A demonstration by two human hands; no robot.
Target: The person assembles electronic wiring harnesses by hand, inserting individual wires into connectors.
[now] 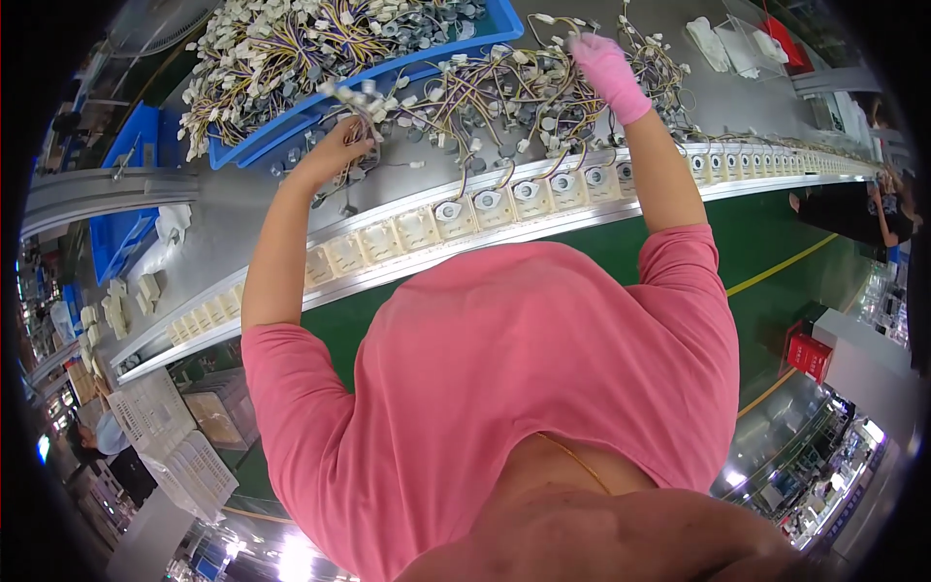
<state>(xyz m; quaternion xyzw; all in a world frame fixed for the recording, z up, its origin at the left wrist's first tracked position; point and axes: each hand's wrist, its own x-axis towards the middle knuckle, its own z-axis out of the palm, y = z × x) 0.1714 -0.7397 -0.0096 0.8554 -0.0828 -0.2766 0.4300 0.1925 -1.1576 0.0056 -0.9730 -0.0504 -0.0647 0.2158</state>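
My bare left hand (pixel 339 150) is closed round a small bunch of wire harnesses (pixel 361 114) with white connectors, beside the blue bin's near edge. My right hand (pixel 609 78), in a pink glove, is over the right part of a loose heap of wire harnesses (pixel 495 92) on the metal bench. Its fingertips are blurred among the wires, so its grip is unclear. Nearer to me runs a row of cream fixtures (pixel 416 229). From the middle rightward, the fixtures hold round grey-and-white parts (pixel 525 190), some with wires running back toward the heap.
A blue bin (pixel 276 136) piled with more harnesses stands at the far left. White cloths (pixel 708 44) and a clear box (pixel 752 48) lie at the far right. Cream blocks (pixel 116 308) sit at the bench's left end. White crates (pixel 175 436) stand below. Another person (pixel 878 209) is at the right.
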